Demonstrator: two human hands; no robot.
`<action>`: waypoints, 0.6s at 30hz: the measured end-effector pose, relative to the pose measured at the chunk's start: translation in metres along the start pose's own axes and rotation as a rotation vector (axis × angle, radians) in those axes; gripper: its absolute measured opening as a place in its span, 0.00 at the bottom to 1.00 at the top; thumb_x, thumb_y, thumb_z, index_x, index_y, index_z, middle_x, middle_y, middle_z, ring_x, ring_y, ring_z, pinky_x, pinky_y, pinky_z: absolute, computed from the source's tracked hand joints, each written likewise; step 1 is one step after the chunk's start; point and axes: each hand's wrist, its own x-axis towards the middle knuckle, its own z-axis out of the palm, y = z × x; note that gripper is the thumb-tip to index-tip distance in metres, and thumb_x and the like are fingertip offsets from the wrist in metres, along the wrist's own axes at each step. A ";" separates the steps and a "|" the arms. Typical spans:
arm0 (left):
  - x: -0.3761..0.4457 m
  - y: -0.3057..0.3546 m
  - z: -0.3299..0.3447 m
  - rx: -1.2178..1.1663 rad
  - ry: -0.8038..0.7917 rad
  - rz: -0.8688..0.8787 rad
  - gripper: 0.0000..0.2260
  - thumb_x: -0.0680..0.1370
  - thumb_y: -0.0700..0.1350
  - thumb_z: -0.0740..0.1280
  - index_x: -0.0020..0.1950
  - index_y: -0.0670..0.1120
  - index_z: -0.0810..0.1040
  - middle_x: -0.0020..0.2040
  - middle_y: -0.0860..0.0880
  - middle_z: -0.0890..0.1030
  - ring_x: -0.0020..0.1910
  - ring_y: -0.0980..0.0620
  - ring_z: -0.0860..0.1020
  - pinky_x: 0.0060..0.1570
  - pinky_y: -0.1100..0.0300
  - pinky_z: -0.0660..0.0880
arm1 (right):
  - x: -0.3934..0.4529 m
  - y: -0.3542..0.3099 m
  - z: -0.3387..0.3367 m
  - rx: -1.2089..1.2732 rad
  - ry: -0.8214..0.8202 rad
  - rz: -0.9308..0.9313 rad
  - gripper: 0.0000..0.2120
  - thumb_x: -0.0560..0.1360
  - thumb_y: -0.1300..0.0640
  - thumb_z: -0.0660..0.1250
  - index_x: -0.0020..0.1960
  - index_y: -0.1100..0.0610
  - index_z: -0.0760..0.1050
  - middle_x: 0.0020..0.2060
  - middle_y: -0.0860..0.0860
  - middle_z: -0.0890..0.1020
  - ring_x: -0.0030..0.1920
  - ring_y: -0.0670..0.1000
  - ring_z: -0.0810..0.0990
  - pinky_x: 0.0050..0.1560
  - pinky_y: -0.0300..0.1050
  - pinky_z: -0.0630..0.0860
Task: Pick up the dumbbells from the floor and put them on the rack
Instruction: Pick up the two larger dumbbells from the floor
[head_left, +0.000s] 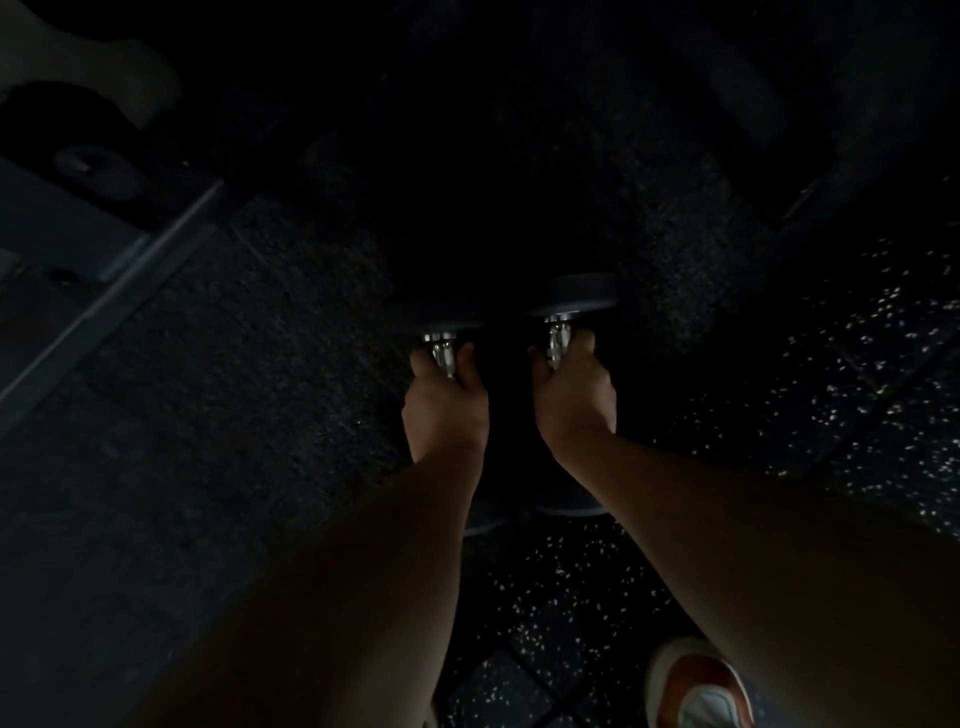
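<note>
The left hand (445, 410) is closed around the left dumbbell (440, 347) handle, the right hand (574, 395) around the right dumbbell (560, 338) handle. Whether either dumbbell is clear of the speckled rubber floor (857, 364) cannot be told. Racking is judged not yet done.

Very dim, underexposed view; the top centre of the frame is nearly black. Small glints catch two shiny chrome dumbbell handles (557, 338) mid-frame. Grainy, soft detail; white-speckled black rubber floor (857, 374) visible at right
</note>
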 end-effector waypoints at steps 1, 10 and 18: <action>0.000 0.000 0.000 0.001 0.000 0.003 0.19 0.78 0.59 0.61 0.55 0.43 0.70 0.45 0.39 0.82 0.43 0.36 0.81 0.40 0.49 0.76 | 0.001 0.000 0.000 0.009 -0.010 -0.003 0.20 0.78 0.44 0.62 0.61 0.57 0.65 0.48 0.63 0.83 0.47 0.66 0.82 0.40 0.50 0.70; -0.001 0.000 -0.005 -0.028 -0.013 -0.016 0.22 0.78 0.59 0.63 0.58 0.41 0.70 0.51 0.35 0.81 0.50 0.33 0.80 0.43 0.50 0.72 | -0.033 0.014 -0.056 0.107 -0.073 -0.068 0.18 0.78 0.51 0.64 0.64 0.58 0.65 0.51 0.61 0.82 0.48 0.64 0.82 0.47 0.58 0.80; -0.102 0.021 -0.086 -0.053 -0.072 -0.050 0.25 0.78 0.61 0.63 0.59 0.40 0.73 0.55 0.33 0.80 0.54 0.32 0.78 0.44 0.52 0.68 | -0.120 0.044 -0.170 0.117 -0.055 -0.084 0.17 0.78 0.49 0.66 0.60 0.58 0.67 0.50 0.63 0.83 0.48 0.64 0.82 0.46 0.53 0.78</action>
